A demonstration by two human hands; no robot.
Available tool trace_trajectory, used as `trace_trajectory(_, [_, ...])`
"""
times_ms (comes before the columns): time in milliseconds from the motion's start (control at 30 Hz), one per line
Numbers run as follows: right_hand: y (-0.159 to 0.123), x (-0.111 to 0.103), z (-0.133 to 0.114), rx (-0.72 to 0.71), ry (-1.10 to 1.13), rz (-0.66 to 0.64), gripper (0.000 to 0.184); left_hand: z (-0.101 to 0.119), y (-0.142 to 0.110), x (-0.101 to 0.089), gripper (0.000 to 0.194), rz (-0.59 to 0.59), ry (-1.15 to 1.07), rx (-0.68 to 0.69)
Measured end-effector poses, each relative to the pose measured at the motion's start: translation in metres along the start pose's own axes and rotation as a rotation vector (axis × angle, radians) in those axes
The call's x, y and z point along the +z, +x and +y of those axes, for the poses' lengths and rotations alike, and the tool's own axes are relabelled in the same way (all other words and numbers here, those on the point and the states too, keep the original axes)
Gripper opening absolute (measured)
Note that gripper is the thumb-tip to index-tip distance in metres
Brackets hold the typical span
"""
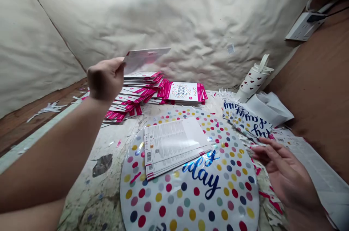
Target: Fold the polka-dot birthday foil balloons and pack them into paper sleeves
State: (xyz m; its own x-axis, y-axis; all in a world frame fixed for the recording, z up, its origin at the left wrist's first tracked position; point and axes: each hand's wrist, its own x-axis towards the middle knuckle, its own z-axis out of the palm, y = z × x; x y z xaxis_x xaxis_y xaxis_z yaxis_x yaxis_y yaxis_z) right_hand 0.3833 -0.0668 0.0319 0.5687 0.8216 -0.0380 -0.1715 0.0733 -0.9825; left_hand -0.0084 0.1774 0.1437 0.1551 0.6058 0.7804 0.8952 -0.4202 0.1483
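Up at the left, my left hand (106, 78) pinches a flat printed packet (145, 58) by its near edge, raised above the pile of pink-and-white packets (136, 96). On the right, the fingers of my right hand (286, 176) are stretched out and apart. Their tips are close to the folded dotted foil pieces with blue lettering (245, 118); whether they touch cannot be made out. Between the hands lies a large round foil balloon (174, 198), flat, with coloured dots and blue script. A short stack of white printed packets (174, 140) rests on it, text side up.
A cream tumbler with hearts (252, 80) stands at the back right, beside crumpled white plastic (269, 107). Printed sheets (308, 158) lie along the right side. Paper scraps (49, 109) are scattered about. A power socket (304, 26) hangs on the right wall.
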Motion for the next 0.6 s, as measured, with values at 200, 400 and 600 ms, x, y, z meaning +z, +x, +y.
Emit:
trace_trajectory(200, [-0.011, -0.018, 0.028, 0.114, -0.180, 0.024, 0.035, -0.028, 0.024, 0.057, 0.046, -0.437, 0.079, 0.044])
trace_trajectory(400, [0.005, -0.035, 0.034, -0.049, -0.638, -0.077, 0.031, 0.047, -0.043, 0.068, 0.051, -0.775, -0.052, 0.210])
trace_trajectory(600, [0.086, -0.052, 0.012, -0.215, -1.540, -0.070, 0.041, 0.100, -0.144, 0.056, 0.089, -1.279, -0.004, 0.413])
